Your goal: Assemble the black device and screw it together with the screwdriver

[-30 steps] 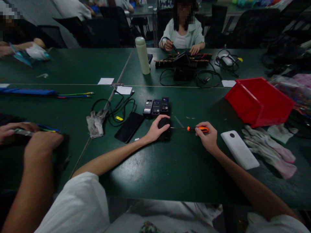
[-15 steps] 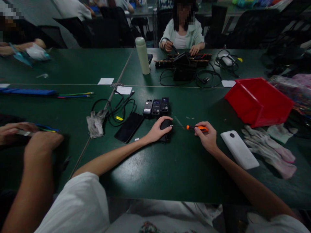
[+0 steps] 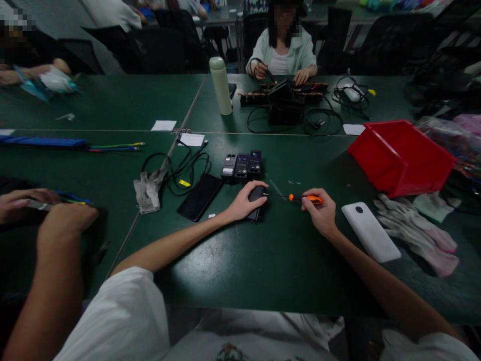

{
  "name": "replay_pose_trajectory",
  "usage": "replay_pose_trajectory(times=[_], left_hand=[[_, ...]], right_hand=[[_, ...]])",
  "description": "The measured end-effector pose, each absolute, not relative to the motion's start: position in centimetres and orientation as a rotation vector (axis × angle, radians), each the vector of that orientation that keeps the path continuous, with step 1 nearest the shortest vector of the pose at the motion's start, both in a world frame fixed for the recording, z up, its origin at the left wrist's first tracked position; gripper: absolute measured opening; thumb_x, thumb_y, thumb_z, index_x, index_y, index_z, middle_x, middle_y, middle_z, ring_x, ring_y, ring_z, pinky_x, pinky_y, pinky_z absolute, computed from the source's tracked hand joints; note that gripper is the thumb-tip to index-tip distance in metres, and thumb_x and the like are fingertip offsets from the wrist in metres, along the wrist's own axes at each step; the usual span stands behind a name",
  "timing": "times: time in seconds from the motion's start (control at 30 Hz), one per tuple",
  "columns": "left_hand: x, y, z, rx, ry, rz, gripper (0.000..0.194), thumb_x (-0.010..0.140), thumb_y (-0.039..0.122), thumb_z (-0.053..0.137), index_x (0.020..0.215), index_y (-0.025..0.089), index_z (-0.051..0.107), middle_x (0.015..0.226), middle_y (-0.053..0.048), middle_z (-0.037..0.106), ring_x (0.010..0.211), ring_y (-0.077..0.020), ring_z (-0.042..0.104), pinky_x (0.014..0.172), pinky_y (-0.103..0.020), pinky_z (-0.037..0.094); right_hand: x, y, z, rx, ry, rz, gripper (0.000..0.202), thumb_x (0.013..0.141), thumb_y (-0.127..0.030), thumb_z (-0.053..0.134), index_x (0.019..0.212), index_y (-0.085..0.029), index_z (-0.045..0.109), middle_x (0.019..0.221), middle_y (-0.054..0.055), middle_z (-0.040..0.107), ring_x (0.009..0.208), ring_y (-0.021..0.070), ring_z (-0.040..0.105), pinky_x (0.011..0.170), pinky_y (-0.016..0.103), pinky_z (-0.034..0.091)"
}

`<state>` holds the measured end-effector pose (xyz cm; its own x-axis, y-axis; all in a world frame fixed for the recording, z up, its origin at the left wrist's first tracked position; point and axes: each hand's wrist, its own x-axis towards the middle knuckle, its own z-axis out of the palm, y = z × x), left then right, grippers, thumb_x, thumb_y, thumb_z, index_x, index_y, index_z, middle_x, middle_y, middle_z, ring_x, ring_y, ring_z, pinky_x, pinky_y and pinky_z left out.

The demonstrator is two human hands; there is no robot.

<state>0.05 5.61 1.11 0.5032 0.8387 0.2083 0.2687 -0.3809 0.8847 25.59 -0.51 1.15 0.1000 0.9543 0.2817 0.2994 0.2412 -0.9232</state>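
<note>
Fingers and thumb of my left hand [image 3: 246, 200] are closed around a small black box-shaped device [image 3: 257, 212] on the green table. An orange and black screwdriver [image 3: 310, 199] is held by its handle in my right hand [image 3: 320, 210]. Its thin shaft points left and its tip meets the device's right side, near my left fingertips; the exact contact point is too small to make out. Just behind my left hand stand several similar black modules [image 3: 241, 167] in a row. A black smartphone [image 3: 200, 197] lies to the left of my left forearm.
A red bin [image 3: 402, 160], a white power bank [image 3: 370, 231] and work gloves [image 3: 417, 233] lie to the right. Left are a grey glove [image 3: 148, 191], a coiled black cable [image 3: 191, 165] and a co-worker's hands [image 3: 67, 218]. Farther back stands a pale green bottle [image 3: 221, 86]; another person works opposite.
The black device has tilted slightly in my left hand, showing more of its flat face. My right hand and the screwdriver have shifted a touch to the right.
</note>
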Motion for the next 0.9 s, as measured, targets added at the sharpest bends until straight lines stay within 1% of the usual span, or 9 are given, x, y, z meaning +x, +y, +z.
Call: replay_pose_trajectory(times=[0.23, 0.47, 0.73, 0.9], left_hand=[[0.12, 5.54, 1.21, 1.906, 0.927, 0.840, 0.035, 0.085, 0.037, 0.057, 0.117, 0.022, 0.056, 0.113, -0.006, 0.058, 0.106, -0.0225, 0.055, 0.097, -0.038, 0.042], [0.13, 5.58, 1.06, 1.921, 0.930, 0.846, 0.035, 0.085, 0.038, 0.057, 0.117, 0.022, 0.056, 0.112, -0.005, 0.058, 0.105, -0.0218, 0.055, 0.097, -0.038, 0.042], [0.09, 5.53, 1.13, 1.906, 0.951, 0.840, 0.035, 0.086, 0.038, 0.057, 0.117, 0.022, 0.055, 0.110, -0.005, 0.058, 0.103, -0.0217, 0.055, 0.093, -0.036, 0.044], [0.09, 5.43, 1.10, 1.891, 0.958, 0.855, 0.034, 0.086, 0.037, 0.057, 0.116, 0.021, 0.055, 0.108, -0.005, 0.058, 0.102, -0.0219, 0.055, 0.093, -0.036, 0.044]], right_hand=[[25.48, -0.58, 1.35, -1.282, -1.445, 0.747, 0.015, 0.085, -0.032, 0.062, 0.095, -0.021, 0.059, 0.079, 0.000, 0.058, 0.061, 0.0140, 0.059, 0.057, 0.030, 0.050], [25.62, -0.52, 0.89, -1.295, -1.449, 0.729, 0.015, 0.085, -0.030, 0.063, 0.095, -0.021, 0.059, 0.077, -0.001, 0.057, 0.060, 0.0126, 0.057, 0.057, 0.028, 0.047], [25.77, -0.45, 0.73, -1.263, -1.473, 0.787, 0.017, 0.086, -0.032, 0.061, 0.099, -0.021, 0.059, 0.074, -0.001, 0.057, 0.061, 0.0137, 0.058, 0.061, 0.030, 0.048], [25.84, -0.41, 0.52, -1.239, -1.472, 0.833, 0.019, 0.085, -0.031, 0.061, 0.101, -0.021, 0.059, 0.078, 0.000, 0.058, 0.063, 0.0142, 0.060, 0.062, 0.031, 0.050]])
